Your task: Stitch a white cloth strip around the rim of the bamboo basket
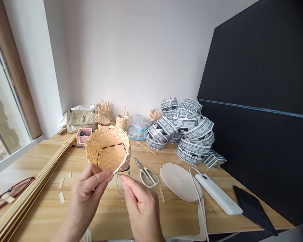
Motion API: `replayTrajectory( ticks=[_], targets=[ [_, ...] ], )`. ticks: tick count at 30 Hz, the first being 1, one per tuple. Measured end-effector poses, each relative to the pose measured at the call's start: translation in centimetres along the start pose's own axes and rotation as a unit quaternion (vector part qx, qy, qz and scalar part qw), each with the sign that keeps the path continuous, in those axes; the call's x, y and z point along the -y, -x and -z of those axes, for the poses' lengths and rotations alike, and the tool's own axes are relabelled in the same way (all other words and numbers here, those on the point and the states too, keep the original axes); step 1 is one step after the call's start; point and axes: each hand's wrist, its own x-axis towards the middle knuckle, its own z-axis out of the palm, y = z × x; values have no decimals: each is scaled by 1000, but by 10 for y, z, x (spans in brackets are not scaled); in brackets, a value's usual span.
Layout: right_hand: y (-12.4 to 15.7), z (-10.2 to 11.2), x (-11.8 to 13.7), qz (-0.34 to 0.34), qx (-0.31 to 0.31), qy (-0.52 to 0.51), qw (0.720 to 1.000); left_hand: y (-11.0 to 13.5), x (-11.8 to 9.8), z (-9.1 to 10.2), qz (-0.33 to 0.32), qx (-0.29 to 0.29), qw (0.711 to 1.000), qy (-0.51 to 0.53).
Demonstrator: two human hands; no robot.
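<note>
A woven bamboo basket is tilted with its mouth toward me, above the table. Along the near right part of its rim runs a white fabric strip. My left hand is closed, pinching the basket's near rim and the strip's end between thumb and fingers. Right beside it, my right hand is closed in a pinch at the rim. A dark thread loops down by its fingertips; any needle there is too small to make out. Scissors lie just beyond the right hand.
A white tape roll, a white cabled device and a black flat object are at right. Patterned bands are piled behind. Long bamboo strips lie at left, near a pink box and a bag.
</note>
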Motion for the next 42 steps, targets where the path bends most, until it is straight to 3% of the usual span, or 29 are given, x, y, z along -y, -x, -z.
replayTrajectory(
  ticks=[9,14,21,25,33,35,38,42],
  targets=[
    [-3,-1,0,-52,-6,33,998,6,1,-4,-59,30,994,-91],
    [1,-4,-2,-37,13,39,998,11,3,-4,-70,23,988,-137],
    [5,-10,-6,-74,-20,88,993,15,6,-6,-81,35,984,-156],
    [0,-7,-3,-32,26,64,997,15,6,-7,-100,44,978,-176],
    [-4,4,3,-164,139,-21,976,18,21,0,-114,90,967,-211],
    [-7,12,1,-146,124,19,981,14,25,4,-126,88,962,-227],
    [-18,22,1,-66,72,109,989,10,25,7,-156,79,953,-249],
    [-34,16,6,-42,162,187,968,12,23,7,-189,111,941,-256]
  ],
)
